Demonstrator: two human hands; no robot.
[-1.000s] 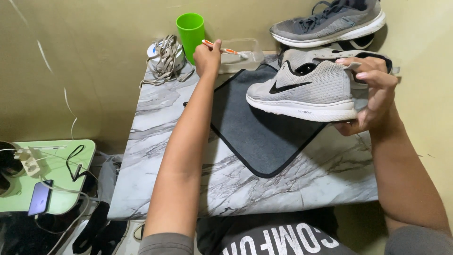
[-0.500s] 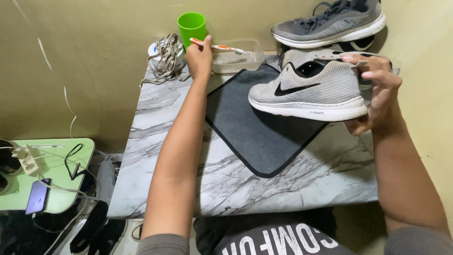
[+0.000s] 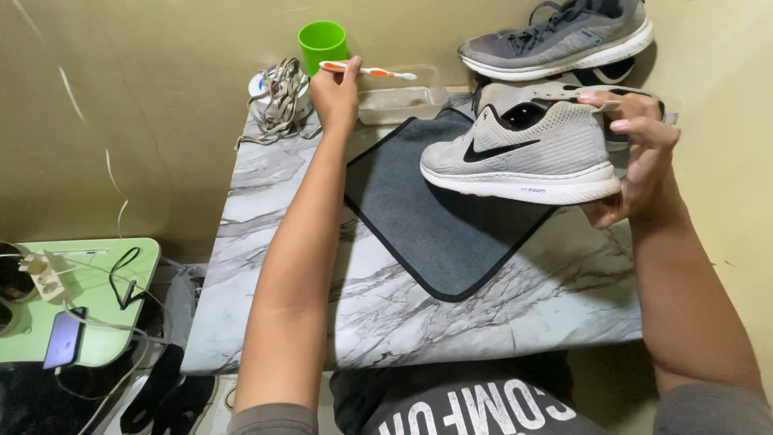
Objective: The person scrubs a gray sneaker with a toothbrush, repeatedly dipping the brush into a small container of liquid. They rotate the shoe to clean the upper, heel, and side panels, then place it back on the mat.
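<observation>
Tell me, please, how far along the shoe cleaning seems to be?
Done: laces lie removed beside the green cup. In hand: the left hand holds a toothbrush over the clear tray; the right hand holds the grey shoe. Left: brushing it; another shoe waits.

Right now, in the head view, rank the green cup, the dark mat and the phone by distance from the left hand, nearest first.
1. Green cup: just beyond the left hand, at the table's back edge.
2. Dark mat: to the hand's right, mid-table.
3. Phone: far left, on the low green table.
</observation>
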